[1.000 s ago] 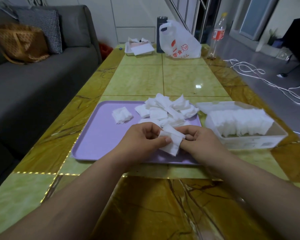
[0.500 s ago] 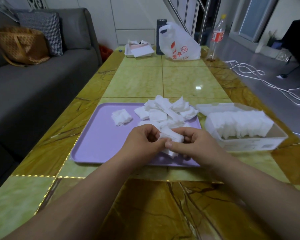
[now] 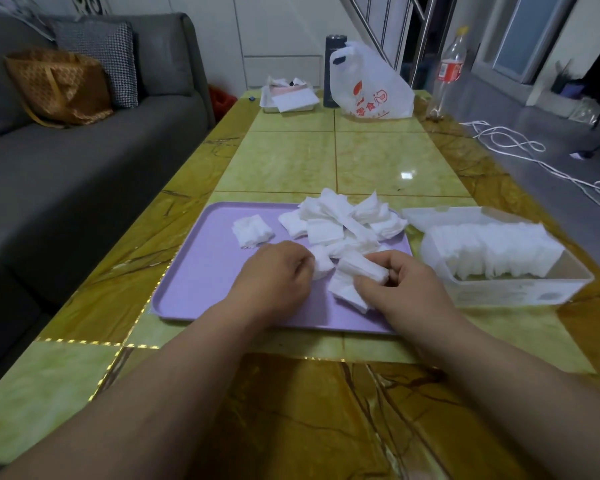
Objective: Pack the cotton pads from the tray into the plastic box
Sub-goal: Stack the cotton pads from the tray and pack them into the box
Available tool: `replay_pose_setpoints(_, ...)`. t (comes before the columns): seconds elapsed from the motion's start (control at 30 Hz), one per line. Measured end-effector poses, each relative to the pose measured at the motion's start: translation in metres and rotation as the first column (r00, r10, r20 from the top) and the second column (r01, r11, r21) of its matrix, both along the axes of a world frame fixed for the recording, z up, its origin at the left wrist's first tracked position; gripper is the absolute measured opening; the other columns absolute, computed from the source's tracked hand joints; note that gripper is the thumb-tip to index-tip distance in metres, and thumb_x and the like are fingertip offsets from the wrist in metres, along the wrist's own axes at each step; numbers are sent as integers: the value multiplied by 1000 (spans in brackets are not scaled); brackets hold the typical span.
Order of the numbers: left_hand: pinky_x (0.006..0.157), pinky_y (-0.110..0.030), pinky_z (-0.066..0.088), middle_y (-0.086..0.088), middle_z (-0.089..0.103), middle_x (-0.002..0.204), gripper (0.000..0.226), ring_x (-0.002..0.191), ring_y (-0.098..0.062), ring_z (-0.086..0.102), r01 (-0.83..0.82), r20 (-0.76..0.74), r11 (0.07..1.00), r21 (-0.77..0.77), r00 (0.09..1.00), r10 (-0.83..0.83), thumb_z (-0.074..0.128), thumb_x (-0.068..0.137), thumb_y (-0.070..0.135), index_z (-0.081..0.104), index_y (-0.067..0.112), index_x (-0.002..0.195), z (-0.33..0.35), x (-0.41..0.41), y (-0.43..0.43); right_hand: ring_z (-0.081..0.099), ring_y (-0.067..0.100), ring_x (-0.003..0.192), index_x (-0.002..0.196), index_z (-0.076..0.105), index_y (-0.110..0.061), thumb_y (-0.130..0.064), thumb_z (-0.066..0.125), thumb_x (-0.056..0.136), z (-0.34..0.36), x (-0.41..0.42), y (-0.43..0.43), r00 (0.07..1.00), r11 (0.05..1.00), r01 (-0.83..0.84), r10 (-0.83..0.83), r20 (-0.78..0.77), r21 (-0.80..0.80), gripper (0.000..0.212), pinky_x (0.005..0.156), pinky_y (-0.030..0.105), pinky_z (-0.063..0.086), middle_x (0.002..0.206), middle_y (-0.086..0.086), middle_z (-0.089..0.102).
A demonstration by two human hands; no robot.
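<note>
Green-and-brown marbled table (image 3: pixel 378 161) carries a lilac rectangular plastic tray (image 3: pixel 205 271), a loose heap of white square cotton pads (image 3: pixel 340 220) at its far side. Over the tray the right hand (image 3: pixel 406 289) pinches a small stack of pads (image 3: pixel 359 266), long axis running far-left to near-right; the left hand (image 3: pixel 278 275) curls round another pad (image 3: pixel 321 266), its fingers mostly hidden. Right of the tray, a translucent plastic box (image 3: pixel 520 292) holds pads packed on edge.

Lilac tray (image 3: pixel 201 271), white pads (image 3: pixel 340 220), green/brown marbled table (image 3: pixel 361 161), grey sofa (image 3: pixel 84 161).
</note>
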State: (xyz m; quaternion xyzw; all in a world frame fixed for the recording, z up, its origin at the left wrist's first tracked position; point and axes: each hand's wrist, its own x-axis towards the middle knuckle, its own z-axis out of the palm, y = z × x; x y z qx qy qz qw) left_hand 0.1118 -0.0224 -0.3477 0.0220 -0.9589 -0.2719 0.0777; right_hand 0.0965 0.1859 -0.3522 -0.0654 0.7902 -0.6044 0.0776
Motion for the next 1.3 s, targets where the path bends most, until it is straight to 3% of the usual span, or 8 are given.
replay_pose_setpoints(0.1,75,-36,53,11,63,76,24,79,-14,61,-8,17,1000,-23,1000,8,62,91,44,66,24,77,6,2,-4,75,24,88,100,72,-27,-13,73,88,2,0,-1,1000,1000,12,-12,8,-10,19,80,44,61,92,-3,79)
replay_pose_setpoints(0.17,77,-32,51,16,62,85,18,86,-11,60,-11,60,1000,-6,998,11,72,85,47,68,31,94,7,4,-4,75,21,88,100,72,-27,-14,74,88,2,0,0,1000,1000,11,-11,12,-4,19,81,43,62,93,-4,79)
replay_pose_setpoints(0.37,91,-34,51,8,63,117,63,106,-18,63,-135,234,989,52,965,120,77,80,51,56,26,134,9,0,-2,75,15,89,97,71,-30,-14,75,88,3,0,0,1000,1000,11,-11,25,-1,18,86,41,62,92,-7,79)
replay_pose_setpoints(0.63,56,-22,45,6,66,77,22,69,-12,60,-185,185,929,320,974,131,83,74,26,65,19,84,14,7,-7,75,20,89,95,70,-29,-15,76,89,4,0,-1,1000,1000,8,-7,26,-14,17,83,39,61,92,-6,79)
replay_pose_setpoints(0.83,68,-32,50,-4,74,85,21,77,-14,64,19,115,687,726,982,-149,74,77,1,75,18,90,39,19,-12,76,24,83,98,71,-23,-10,77,88,1,-2,-2,1000,998,7,-6,27,-55,18,74,37,61,89,0,80)
replay_pose_setpoints(0.97,79,-29,55,-6,80,96,25,84,-14,70,117,208,786,607,931,-299,79,81,5,73,19,102,31,22,3,76,22,94,106,74,-17,7,70,85,1,-2,-2,998,997,-50,52,41,-57,33,84,37,62,93,1,81)
replay_pose_setpoints(1.17,64,-14,47,-6,75,85,18,70,-4,59,97,148,883,459,972,-184,83,78,13,75,23,91,26,21,8,74,18,105,115,75,-19,-5,76,88,2,-2,1,986,983,-157,161,31,-99,30,96,36,58,103,0,80)
replay_pose_setpoints(1.3,52,-7,38,17,60,60,18,54,3,50,71,129,892,447,981,-143,85,76,10,76,21,88,24,21,11,75,15,104,119,74,-18,-8,75,91,3,-1,0,982,978,-178,183,39,-106,30,93,32,58,104,-1,80)
